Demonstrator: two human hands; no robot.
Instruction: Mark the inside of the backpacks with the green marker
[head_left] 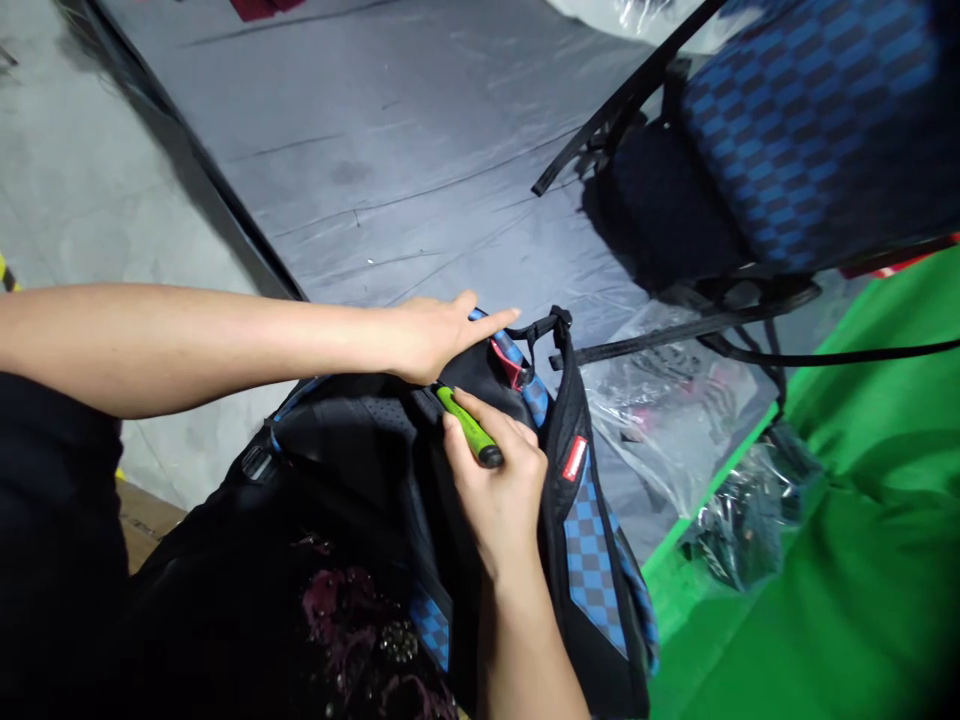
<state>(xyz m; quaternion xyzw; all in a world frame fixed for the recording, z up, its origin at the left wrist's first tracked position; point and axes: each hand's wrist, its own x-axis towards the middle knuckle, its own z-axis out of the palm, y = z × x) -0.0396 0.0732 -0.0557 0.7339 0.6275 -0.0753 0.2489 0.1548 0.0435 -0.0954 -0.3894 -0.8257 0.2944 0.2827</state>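
Observation:
A black backpack (pixel 345 420) with blue-and-black checkered panels lies across my lap, its back and straps facing up. My left hand (pixel 431 335) grips its upper edge, one finger stretched out along the fabric and the others curled partly out of sight. In my right hand (pixel 499 470) is a green-handled tool (pixel 469 425) with a black end cap. The tool points at the backpack just below my left hand, and its tip is hidden. Beside my right hand runs a padded shoulder strap (pixel 559 420) with a small red label (pixel 575 458).
A second checkered backpack (pixel 802 130) lies at the upper right on a grey-covered table (pixel 420 160), its straps trailing. Clear plastic packaging (pixel 667 400) lies nearer. Green cloth (pixel 862 560) spreads at the lower right, with a plastic-wrapped bundle (pixel 757 510) on its edge.

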